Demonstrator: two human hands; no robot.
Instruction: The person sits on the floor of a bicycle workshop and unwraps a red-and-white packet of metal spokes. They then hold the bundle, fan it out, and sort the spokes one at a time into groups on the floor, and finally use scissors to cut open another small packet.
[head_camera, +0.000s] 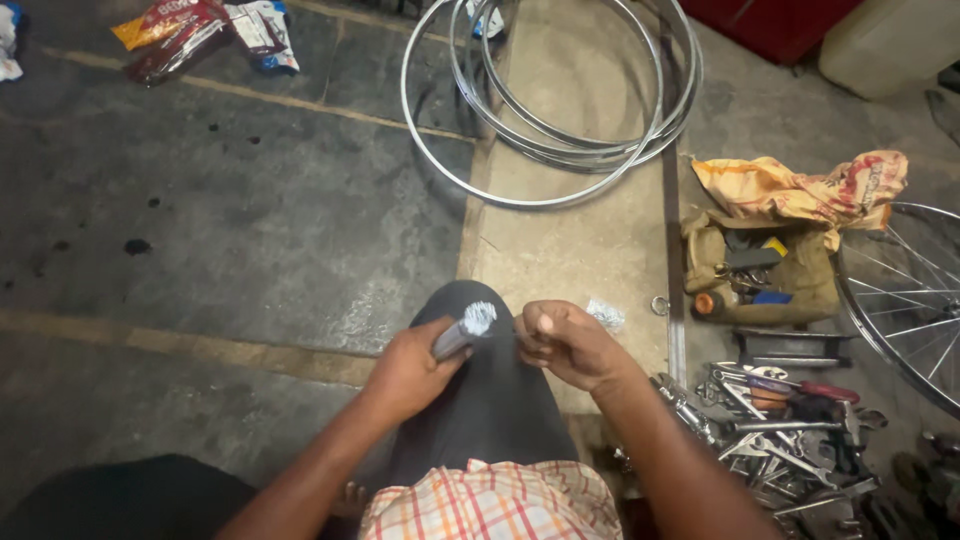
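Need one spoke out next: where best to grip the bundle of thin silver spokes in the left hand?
Probably pinch a single end at the top of the bundle of thin silver spokes, coming from the right hand side. The left hand wraps the shaft, leaving only the fanned ends exposed.

Silver spoke bundle (466, 330), orange-and-white checked shirt (490, 503), silver rims (560, 110), yellow cloth (800, 190).

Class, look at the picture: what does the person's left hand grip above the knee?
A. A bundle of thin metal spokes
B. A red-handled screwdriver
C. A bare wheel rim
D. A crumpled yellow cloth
A: the left hand is closed round a bundle of thin metal spokes, their silver ends showing above the fist, while the bare rims lie on the floor ahead.
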